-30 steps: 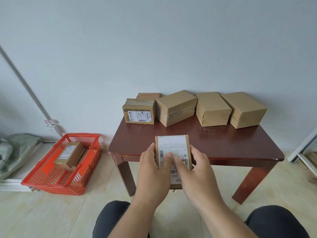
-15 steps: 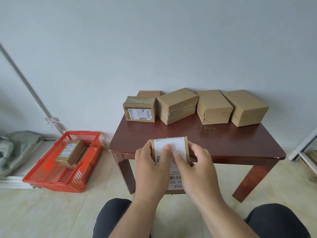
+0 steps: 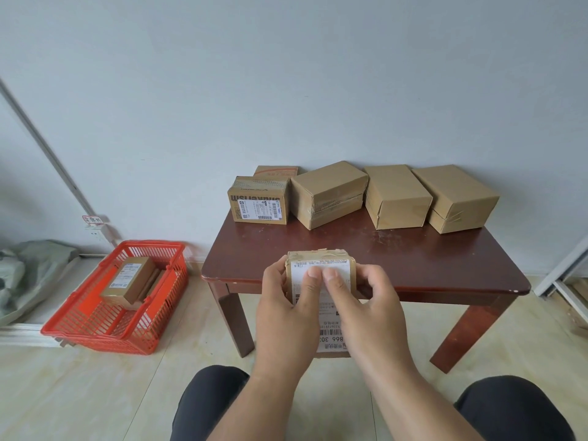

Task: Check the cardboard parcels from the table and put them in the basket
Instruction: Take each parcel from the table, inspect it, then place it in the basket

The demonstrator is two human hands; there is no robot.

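Over brown table [image 3: 413, 265], labelled parcel [image 3: 321, 268] pinched between left hand [image 3: 286, 313] and right hand [image 3: 372, 313], likely to slip if tilted carelessly toward red basket [image 3: 95, 332].

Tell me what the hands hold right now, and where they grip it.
Both hands hold one labelled parcel: left hand on its left side, right hand on its right, thumbs on the label.
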